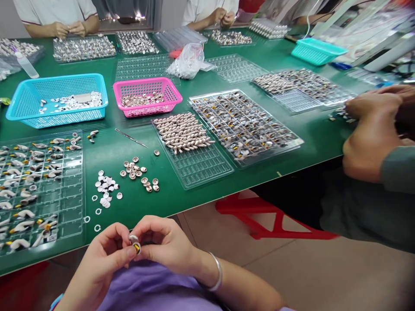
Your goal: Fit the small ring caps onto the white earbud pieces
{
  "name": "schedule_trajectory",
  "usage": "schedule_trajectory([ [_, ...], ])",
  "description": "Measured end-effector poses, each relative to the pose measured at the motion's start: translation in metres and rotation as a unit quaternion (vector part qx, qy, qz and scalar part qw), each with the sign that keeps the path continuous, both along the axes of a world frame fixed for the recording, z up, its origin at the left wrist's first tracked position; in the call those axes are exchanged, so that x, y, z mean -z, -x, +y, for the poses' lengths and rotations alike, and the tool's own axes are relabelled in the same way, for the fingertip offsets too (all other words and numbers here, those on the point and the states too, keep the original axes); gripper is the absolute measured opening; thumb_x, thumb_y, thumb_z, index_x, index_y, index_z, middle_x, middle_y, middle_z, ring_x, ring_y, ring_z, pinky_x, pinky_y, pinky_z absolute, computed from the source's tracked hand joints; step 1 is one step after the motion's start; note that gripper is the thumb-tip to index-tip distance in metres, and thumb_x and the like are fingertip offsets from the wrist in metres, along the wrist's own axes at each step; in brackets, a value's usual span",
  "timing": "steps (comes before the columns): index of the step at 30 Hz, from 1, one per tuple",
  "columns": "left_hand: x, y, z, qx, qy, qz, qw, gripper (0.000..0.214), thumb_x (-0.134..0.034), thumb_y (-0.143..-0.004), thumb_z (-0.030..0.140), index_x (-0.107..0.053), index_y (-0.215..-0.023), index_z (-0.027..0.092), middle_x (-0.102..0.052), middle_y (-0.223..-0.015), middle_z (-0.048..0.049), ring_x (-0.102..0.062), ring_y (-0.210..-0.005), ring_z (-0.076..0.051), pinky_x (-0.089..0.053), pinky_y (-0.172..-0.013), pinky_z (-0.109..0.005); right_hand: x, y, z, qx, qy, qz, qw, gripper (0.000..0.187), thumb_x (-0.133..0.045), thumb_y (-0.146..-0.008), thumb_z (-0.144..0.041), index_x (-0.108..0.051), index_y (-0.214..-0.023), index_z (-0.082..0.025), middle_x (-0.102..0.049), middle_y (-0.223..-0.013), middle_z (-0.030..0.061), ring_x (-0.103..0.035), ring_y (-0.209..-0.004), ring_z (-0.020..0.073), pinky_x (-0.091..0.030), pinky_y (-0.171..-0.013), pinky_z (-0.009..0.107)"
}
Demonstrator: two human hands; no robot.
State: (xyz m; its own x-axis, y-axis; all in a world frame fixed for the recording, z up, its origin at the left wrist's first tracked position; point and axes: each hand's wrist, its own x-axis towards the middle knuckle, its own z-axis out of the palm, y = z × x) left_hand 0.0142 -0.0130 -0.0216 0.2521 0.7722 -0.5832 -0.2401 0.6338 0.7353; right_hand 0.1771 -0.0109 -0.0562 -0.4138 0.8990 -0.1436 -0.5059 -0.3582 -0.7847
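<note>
Over my lap, just off the table's front edge, my left hand [103, 261] and my right hand [167, 246] pinch one small earbud part [133, 239] between thumbs and fingertips. It shows a pale rounded shell and a yellow patch; the rest is hidden by fingers. Ahead on the green table lie white and black discs [105, 186], a few thin white rings [98, 211] and beige cup-shaped shells [132, 168]. To the left, a clear tray [71, 207] holds earbud parts with curved stems and yellow bits. Metal tweezers [131, 138] lie beyond the shells.
A blue basket [58, 119] and a pink basket [147, 109] hold small parts. Clear trays of beige stems [183, 131] and grey-and-yellow parts [243, 123] stand to the right. A co-worker's arm [369, 134] is at the right; other people's hands [69, 29] work across the table.
</note>
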Motion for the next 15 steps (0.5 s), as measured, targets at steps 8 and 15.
schedule_trajectory([
  [8,-0.005,-0.003,-0.008,-0.006,-0.188,0.200,0.962,0.018,-0.080,-0.071,0.029,-0.064,-0.067,0.020,-0.057,-0.064,0.0035,-0.053,-0.059,-0.011,-0.045,-0.055,-0.018,-0.001,-0.004,0.002,0.047,-0.117,-0.105,0.987,0.019,-0.086,-0.070,-0.025,-0.069,-0.074,-0.018,-0.066,-0.076,0.0003,-0.063,-0.069,0.0118,-0.054,-0.067,0.022],
  [15,0.000,0.008,-0.014,0.042,-0.453,0.336,0.825,0.016,-0.068,-0.081,0.011,-0.074,-0.086,0.025,-0.072,-0.081,0.0011,-0.069,-0.071,-0.013,-0.055,-0.066,-0.016,-0.006,-0.007,0.004,0.115,-0.277,-0.232,0.925,0.009,-0.070,-0.078,-0.010,-0.070,-0.078,-0.019,-0.069,-0.075,0.0020,-0.064,-0.070,0.0131,-0.054,-0.066,0.023],
])
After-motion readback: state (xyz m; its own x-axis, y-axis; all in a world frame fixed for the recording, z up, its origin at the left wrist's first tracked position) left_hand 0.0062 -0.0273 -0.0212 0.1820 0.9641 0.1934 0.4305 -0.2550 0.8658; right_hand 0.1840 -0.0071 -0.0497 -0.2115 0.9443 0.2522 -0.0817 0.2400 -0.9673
